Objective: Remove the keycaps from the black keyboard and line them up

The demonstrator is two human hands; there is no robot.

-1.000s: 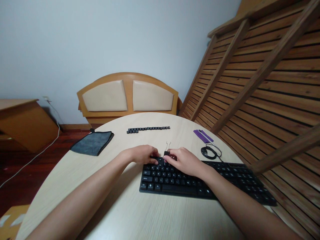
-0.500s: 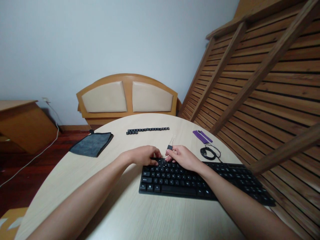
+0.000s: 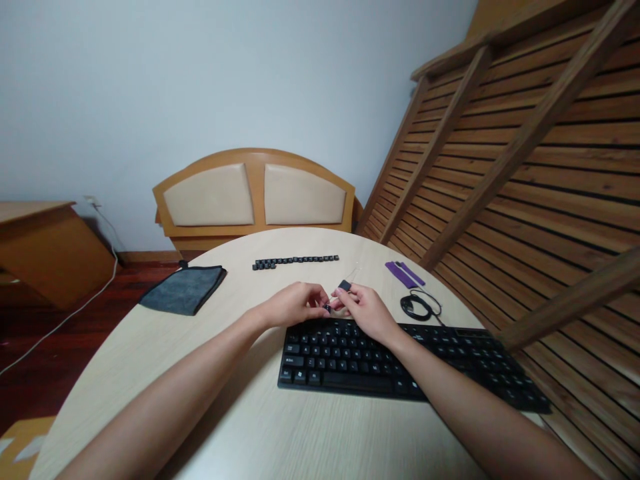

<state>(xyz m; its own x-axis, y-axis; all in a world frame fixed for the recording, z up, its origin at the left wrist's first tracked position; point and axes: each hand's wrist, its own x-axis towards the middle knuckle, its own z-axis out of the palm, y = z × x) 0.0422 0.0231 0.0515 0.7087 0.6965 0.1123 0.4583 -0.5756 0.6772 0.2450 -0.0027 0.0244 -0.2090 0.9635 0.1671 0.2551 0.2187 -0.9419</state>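
Observation:
A black keyboard [image 3: 350, 380] lies on the round table, its right part crossed by my right forearm. Just above its upper left edge, my left hand [image 3: 297, 305] pinches a small black keycap [image 3: 327, 308] between thumb and fingers. My right hand [image 3: 367, 310] grips a wire keycap puller [image 3: 345, 285] by its black middle. Thin wire loops stick out of the puller toward the back; its other end is by the keycap, partly hidden by my fingers. Further back, loose keycaps [image 3: 296, 259] stand in one long row, with a short second row at its left.
A folded grey cloth [image 3: 183, 290] lies at the table's left. To the right are purple strips [image 3: 404, 273] and a coiled black cable [image 3: 417, 307] running to the keyboard. Behind the table [image 3: 320, 440] stands a padded headboard [image 3: 257, 190]; wooden slats [image 3: 540, 180] lean at the right.
Both hands have risen slightly off the keyboard. A keycap now shows at my left fingertips, off the board, and the puller has tilted further to the right.

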